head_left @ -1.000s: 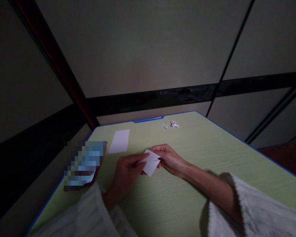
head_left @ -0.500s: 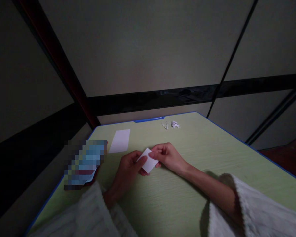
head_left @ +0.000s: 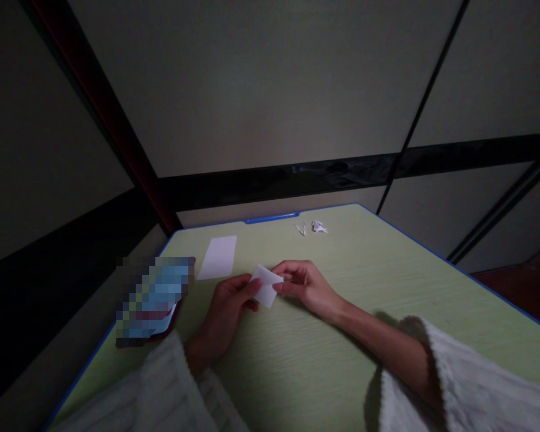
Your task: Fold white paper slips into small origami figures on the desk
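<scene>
A small folded piece of white paper (head_left: 266, 293) is held just above the table between both hands. My left hand (head_left: 230, 309) pinches its left side, the thumb lying on top. My right hand (head_left: 305, 283) grips the right corner between thumb and fingers. The fingers beneath the paper are partly hidden. Beyond my left hand a flat sheet of white paper (head_left: 218, 258) lies on the table.
The pale green table (head_left: 364, 258) has a blue edge. Thin paper strips (head_left: 302, 229) and a small folded or crumpled paper piece (head_left: 318, 227) lie near its far side. At the left is a pixelated, dark-rimmed flat object (head_left: 155, 303). Wardrobe-like panels (head_left: 270, 90) stand behind.
The folded paper has turned and shifted slightly left and up. My left hand has moved a little left, and my right fingertips now hold the paper nearer its corner.
</scene>
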The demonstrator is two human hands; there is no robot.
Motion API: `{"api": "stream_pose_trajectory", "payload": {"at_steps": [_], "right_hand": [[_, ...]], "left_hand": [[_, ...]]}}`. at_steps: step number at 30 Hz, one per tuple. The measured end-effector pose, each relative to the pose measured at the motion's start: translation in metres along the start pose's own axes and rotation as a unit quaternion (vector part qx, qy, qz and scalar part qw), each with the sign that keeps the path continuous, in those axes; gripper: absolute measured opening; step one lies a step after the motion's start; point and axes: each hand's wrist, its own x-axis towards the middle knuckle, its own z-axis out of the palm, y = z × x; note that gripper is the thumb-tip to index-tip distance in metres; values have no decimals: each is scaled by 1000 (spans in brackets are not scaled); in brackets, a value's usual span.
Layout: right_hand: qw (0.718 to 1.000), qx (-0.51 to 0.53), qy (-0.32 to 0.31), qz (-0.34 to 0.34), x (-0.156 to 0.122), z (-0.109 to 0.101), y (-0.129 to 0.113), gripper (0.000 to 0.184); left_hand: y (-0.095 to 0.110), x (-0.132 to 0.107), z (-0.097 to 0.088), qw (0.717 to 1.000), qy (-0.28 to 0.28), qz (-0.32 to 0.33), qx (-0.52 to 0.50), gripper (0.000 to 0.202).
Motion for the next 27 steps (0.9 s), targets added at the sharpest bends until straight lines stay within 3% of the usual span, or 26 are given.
{"api": "stream_pose_trajectory", "payload": {"at_steps": [5,10,18,27], "right_hand": [[999,14,-31,-7,-1,-2,-3,13],[997,-7,-34,-70,-1,-6,-3,26],[990,-94,-61,-84,0,-15,-3,11],[974,-149,-161,-63,2,-25,-6,9]], "left_hand": [[0,0,0,1000,13,-6,-22,12],[-2,2,-2,1000,4,-8,-20,13],[-3,3,-2,999,-28,-6,30,16],[-1,-1,1,988,-72,-20,132,16]]}}
